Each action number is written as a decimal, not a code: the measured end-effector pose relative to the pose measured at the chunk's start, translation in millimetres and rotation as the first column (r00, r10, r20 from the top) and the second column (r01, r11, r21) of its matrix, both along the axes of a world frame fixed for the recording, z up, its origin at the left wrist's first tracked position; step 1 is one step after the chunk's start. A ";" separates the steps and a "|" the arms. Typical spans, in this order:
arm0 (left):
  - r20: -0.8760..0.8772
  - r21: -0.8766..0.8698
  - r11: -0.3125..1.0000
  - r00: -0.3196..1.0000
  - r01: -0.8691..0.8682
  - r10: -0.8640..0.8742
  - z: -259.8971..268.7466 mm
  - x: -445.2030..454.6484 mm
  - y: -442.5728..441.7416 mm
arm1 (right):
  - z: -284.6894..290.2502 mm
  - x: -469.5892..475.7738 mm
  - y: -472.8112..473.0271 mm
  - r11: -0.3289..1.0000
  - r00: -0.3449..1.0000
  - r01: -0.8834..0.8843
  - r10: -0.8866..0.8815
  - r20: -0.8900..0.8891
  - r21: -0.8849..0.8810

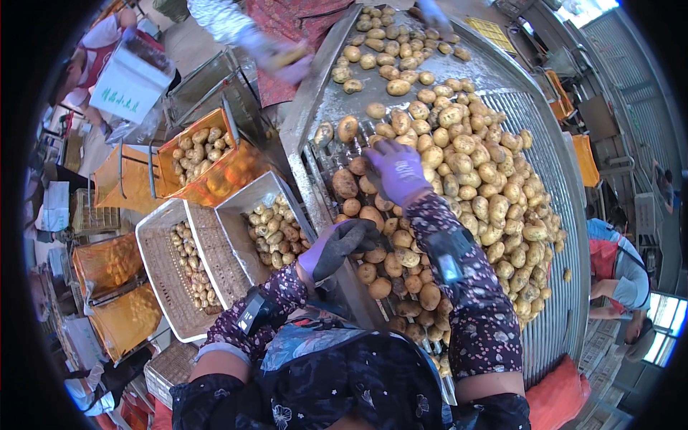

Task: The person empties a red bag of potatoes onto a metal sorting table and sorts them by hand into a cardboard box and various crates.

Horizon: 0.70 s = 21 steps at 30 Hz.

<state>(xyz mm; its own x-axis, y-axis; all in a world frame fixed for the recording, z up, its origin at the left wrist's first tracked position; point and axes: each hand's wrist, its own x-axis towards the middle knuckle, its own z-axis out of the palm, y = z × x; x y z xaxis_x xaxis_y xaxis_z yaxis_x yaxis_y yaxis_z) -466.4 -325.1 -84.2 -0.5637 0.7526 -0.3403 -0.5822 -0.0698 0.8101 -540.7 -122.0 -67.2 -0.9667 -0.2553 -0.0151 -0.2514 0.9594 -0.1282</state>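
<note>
Both of my hands wear purple gloves with dark grey palms. Over the metal rim of a slatted sorting table (371,303) hovers my left hand (338,248), its fingers bent beside some potatoes (400,263). Whether it holds anything cannot be made out. Farther forward, my right hand (398,171) reaches palm down onto the potatoes, its fingertips hidden among them; a grip on one is not visible. To its right lies a large heap of pale yellow potatoes (484,188). Browner, soil-marked potatoes (345,183) lie to its left.
A white cardboard box (285,196) and a white plastic crate (161,269), both holding potatoes, stand left of the table. Beyond them is an orange mesh bag (226,172) on a frame. Across the table, a co-worker's blurred gloved hand (285,62) holds a potato. A red sack (559,395) lies at lower right.
</note>
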 end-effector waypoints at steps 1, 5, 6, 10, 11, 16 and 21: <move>0.002 -0.002 1.000 1.000 -0.007 0.007 -0.4 0.9 -3.9 | -12.5 -1.1 -4.9 0.988 0.995 -0.093 0.095 -0.016 0.125; 0.032 0.011 0.997 0.997 -0.077 0.076 1.5 4.4 -24.4 | -22.6 -33.5 20.8 0.933 0.990 0.136 -0.122 -0.064 0.334; 0.065 0.003 0.993 0.991 -0.116 0.116 2.1 3.5 -30.7 | -20.6 -38.3 27.5 0.931 0.970 0.218 -0.175 -0.167 0.292; 0.093 0.019 0.987 0.983 -0.161 0.158 -1.1 4.2 -46.2 | -13.6 -41.0 15.2 0.990 0.962 0.133 -0.140 -0.236 -0.046; 0.114 0.015 0.986 0.980 -0.164 0.162 -4.9 4.7 -49.1 | 7.2 -39.5 -16.3 0.975 0.963 0.216 -0.221 0.156 0.051; 0.213 0.034 0.983 0.963 -0.178 0.167 2.3 -0.5 -42.3 | -19.4 -34.3 -64.1 0.968 0.916 0.207 -0.243 0.319 0.142; 0.322 0.107 0.970 0.931 -0.217 0.173 6.0 -13.2 -50.1 | -29.3 -26.4 -45.6 0.991 0.934 -0.012 -0.038 0.354 0.137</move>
<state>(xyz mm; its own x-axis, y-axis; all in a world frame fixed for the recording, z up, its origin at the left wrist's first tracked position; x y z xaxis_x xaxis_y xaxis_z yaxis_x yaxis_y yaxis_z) -479.6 -375.2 -78.2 -0.5885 0.6903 -0.4210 -0.7645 -0.3057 0.5675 -567.1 -167.6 -96.6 -0.8948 -0.2146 -0.3915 -0.2008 0.9767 -0.0764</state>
